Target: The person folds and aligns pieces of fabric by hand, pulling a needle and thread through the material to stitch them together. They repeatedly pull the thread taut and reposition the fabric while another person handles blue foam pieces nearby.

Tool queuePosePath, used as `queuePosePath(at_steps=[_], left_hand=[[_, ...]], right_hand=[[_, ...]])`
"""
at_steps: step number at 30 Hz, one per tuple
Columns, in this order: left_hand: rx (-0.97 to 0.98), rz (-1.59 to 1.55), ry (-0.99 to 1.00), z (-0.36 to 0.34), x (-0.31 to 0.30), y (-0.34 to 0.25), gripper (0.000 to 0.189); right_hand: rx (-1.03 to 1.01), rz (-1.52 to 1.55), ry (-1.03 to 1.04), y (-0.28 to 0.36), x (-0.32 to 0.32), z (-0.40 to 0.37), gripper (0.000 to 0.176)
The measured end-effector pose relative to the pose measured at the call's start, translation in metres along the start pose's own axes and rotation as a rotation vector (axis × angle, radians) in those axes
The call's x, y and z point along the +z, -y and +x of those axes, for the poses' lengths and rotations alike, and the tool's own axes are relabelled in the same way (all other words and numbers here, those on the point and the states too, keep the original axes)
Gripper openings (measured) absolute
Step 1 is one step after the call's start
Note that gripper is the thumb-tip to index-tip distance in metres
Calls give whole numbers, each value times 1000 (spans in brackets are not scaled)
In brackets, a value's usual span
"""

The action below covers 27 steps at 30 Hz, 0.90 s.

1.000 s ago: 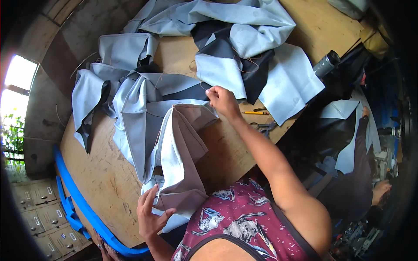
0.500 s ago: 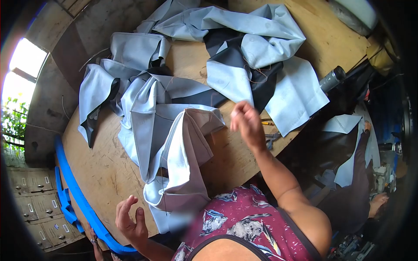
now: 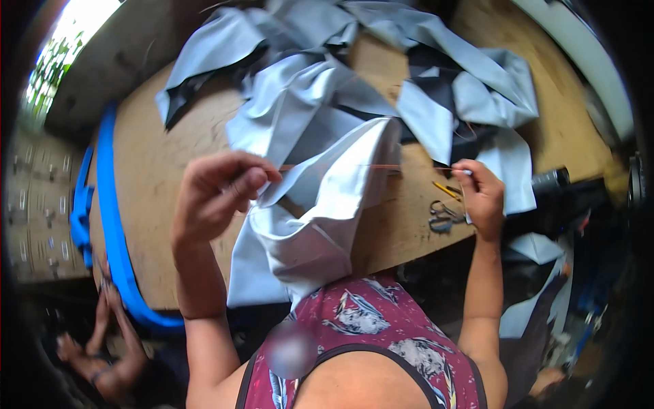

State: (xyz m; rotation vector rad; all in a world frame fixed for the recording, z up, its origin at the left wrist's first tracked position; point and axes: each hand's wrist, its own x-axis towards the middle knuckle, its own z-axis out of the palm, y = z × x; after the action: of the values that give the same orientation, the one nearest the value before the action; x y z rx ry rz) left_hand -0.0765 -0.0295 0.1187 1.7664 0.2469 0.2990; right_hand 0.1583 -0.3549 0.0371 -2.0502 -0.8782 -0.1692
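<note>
A thin orange-red thread (image 3: 381, 166) is stretched nearly level between my two hands. My left hand (image 3: 219, 194) pinches its left end between thumb and fingertips. At the other end my right hand (image 3: 482, 198) is closed on the thread; a small pale tip shows at its fingers, too small to name. Below and behind the thread, a sewn piece of pale grey sheet material (image 3: 327, 225) stands in folds at the table's near edge, against my top. More grey pieces with black undersides (image 3: 477, 95) are heaped farther back.
Scissors (image 3: 443, 217) and a yellow pencil-like tool (image 3: 446, 189) lie on the wooden table (image 3: 160, 252) near my right hand. A dark cylinder (image 3: 550, 180) is at the right edge. Blue strips (image 3: 112, 204) line the left edge. People (image 3: 102, 361) are at lower left and right.
Both hands have risen and spread apart, with the thread now visibly taut between them. My right hand has moved right, my left hand up. The view has turned and shifted.
</note>
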Motion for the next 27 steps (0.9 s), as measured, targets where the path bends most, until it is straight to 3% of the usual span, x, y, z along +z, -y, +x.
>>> queuePosePath(at_steps=[5, 10, 13, 15, 18, 20, 21, 24, 25, 26, 27], left_hand=[[115, 13, -199, -47, -70, 19, 19], [99, 16, -423, -96, -112, 46, 20], [62, 61, -524, -123, -127, 66, 19], [-24, 95, -500, -138, -134, 77, 17], [-4, 31, -582, -151, -134, 95, 14], [-45, -20, -585, -157, -132, 95, 13], [-87, -64, -585, -159, -129, 93, 13], [148, -12, -265, -147, -85, 55, 13], [222, 67, -151, -139, -66, 41, 10], [110, 60, -94, -137, -41, 24, 11], [203, 132, 40, -126, -25, 22, 13]], right_hand=[[-62, -234, -40, -28, 13, -10, 15], [-48, -347, 58, -61, 30, -14, 21], [75, -338, 61, -82, 34, -13, 28], [100, -323, 54, -92, 35, -13, 27], [171, -303, 35, -103, 36, -10, 24], [217, -619, 192, -94, 34, -5, 23], [30, -649, 164, -93, 34, -5, 23], [66, -96, -70, 30, 62, 1, 22], [28, 89, -61, 63, 67, -7, 24], [-6, 301, 5, 115, 74, -21, 31], [-70, 623, 208, 138, 81, -36, 39]])
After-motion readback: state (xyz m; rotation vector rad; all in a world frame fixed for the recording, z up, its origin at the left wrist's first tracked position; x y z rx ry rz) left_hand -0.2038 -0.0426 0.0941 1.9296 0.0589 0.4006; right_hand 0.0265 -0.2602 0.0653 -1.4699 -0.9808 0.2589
